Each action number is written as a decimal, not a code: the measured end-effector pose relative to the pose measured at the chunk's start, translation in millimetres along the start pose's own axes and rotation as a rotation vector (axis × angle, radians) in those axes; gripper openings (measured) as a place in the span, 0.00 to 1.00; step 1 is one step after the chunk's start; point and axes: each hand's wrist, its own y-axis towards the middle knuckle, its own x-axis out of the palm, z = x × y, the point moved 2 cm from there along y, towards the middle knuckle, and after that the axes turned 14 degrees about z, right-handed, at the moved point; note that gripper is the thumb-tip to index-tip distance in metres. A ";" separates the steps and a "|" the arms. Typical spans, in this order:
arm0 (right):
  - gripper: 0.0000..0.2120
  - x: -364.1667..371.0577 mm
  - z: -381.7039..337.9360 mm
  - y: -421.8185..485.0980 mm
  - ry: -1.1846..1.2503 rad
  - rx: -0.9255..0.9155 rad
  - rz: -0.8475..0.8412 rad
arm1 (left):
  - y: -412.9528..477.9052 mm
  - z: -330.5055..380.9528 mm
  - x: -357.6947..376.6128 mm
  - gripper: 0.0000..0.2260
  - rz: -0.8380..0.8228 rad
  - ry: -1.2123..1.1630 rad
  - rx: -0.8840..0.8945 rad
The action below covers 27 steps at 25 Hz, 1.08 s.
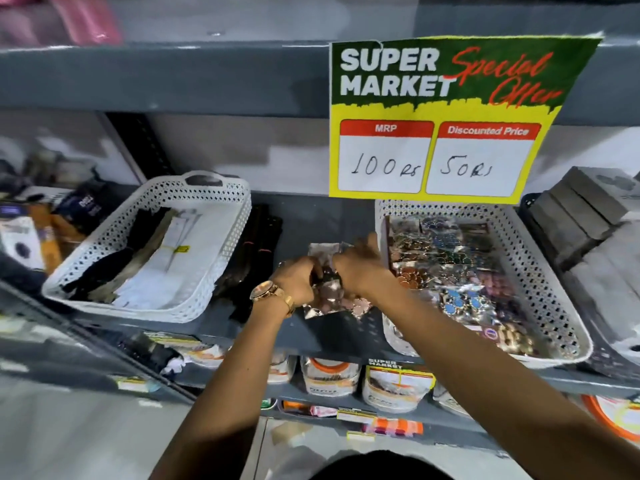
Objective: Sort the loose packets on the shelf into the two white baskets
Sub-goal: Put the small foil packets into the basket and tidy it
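On the grey metal shelf [332, 216], two white perforated plastic baskets [194, 244] [540, 258] flank your hands. Your left hand [294, 277] and right hand [360, 268] together grasp shiny clear packets of pink pieces [332, 299] between the baskets.

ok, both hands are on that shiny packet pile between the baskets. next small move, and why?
Probably lift the shiny packets and carry them right into the right basket. Both the left hand and right hand are closed on them, and that basket already holds similar glittery packets, while the left basket holds dark and white ones.
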 end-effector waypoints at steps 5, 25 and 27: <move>0.15 -4.0 6.1 0.7 -0.028 -0.139 -0.020 | -3.8 -25.2 -10.4 0.17 -0.014 -0.028 -0.145; 0.09 -60.2 170.2 -47.2 0.681 0.366 0.127 | 29.7 129.4 -21.7 0.14 0.047 -0.042 0.441; 0.11 -40.2 174.3 -53.0 0.569 0.420 0.067 | 35.2 142.9 0.5 0.15 -0.074 0.099 0.477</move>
